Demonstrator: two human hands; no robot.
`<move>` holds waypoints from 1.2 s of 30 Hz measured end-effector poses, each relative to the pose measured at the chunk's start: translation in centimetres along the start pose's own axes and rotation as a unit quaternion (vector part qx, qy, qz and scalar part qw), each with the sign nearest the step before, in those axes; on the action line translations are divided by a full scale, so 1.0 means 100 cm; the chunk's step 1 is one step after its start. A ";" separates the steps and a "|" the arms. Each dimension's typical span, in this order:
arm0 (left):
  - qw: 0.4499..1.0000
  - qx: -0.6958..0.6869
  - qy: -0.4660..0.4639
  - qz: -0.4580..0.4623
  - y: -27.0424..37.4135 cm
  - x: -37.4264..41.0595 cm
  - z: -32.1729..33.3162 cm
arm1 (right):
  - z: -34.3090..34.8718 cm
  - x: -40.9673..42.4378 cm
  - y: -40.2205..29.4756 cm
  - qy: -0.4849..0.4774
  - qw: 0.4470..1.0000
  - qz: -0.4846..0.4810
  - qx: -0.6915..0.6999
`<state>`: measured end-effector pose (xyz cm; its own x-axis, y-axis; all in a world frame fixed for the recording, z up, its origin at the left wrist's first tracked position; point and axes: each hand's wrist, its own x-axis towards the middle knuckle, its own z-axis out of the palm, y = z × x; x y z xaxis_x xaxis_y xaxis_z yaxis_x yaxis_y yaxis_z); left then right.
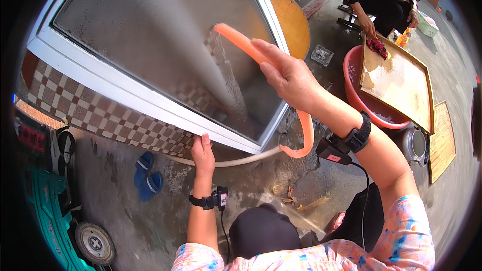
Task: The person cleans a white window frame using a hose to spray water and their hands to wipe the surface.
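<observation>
My right hand (288, 75) grips an orange hose (241, 41) near its open end. Water (228, 69) pours from that end and runs down the glass pane (158, 41) of a white-framed door or window panel. The pane looks wet and hazy. Below my right wrist the orange hose bends back and joins a pale hose (241, 162) on the ground. My left hand (203, 152) holds the lower rail of the white frame (150, 99), thumb on its front face and the other fingers mostly hidden. The panel stands tilted before me.
Tiled wall (113, 109) lies behind the panel. Blue slippers (148, 177) rest on wet concrete, near a green vehicle (49, 210). At right, another person (376, 3) wipes a board (399, 79) with a dark red cloth (376, 47) over a red basin (350, 71). A metal pot (414, 145) stands nearby.
</observation>
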<state>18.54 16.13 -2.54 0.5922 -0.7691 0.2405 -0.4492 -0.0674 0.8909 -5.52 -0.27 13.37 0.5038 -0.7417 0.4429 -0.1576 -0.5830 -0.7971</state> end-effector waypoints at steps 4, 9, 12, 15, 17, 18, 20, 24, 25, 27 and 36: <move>1.000 0.007 -0.009 0.003 0.000 0.002 0.000 | -0.026 0.036 0.016 0.029 0.998 0.061 0.008; 0.998 0.036 -0.043 -0.020 0.003 0.001 -0.006 | -0.037 0.053 0.000 -0.021 0.993 0.098 0.061; 0.998 0.046 -0.046 -0.001 0.001 0.003 -0.010 | -0.033 0.054 0.007 -0.013 1.000 0.013 0.003; 0.998 0.046 -0.043 0.010 0.001 0.002 -0.009 | -0.034 0.048 0.016 -0.007 0.998 0.065 -0.019; 0.998 0.045 -0.042 0.012 0.000 0.001 -0.005 | -0.038 0.046 0.020 0.002 0.994 0.107 0.007; 0.998 0.048 -0.041 0.014 0.001 0.001 -0.006 | -0.039 0.046 0.020 0.004 0.992 0.124 0.022; 0.998 0.054 -0.041 0.016 0.001 0.001 -0.007 | -0.041 0.050 0.015 -0.001 0.991 0.126 0.035; 0.998 0.046 -0.035 0.009 0.000 0.001 -0.008 | -0.032 0.054 0.023 -0.001 0.998 0.060 0.003; 0.998 0.046 -0.035 0.007 0.001 0.001 -0.007 | -0.031 0.054 0.024 -0.001 0.999 0.047 -0.008; 0.998 0.045 -0.032 0.007 0.000 0.001 -0.006 | -0.032 0.051 0.018 0.001 0.998 0.060 0.013; 0.998 0.058 -0.032 0.016 0.002 0.001 -0.006 | -0.022 0.051 0.021 0.001 0.998 0.056 0.018</move>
<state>18.88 16.42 -2.17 0.5343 -0.8107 0.2395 -0.5437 -0.1126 0.8317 -5.19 -6.01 14.81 0.4835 -0.8023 0.3501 -0.1828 -0.4836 -0.8560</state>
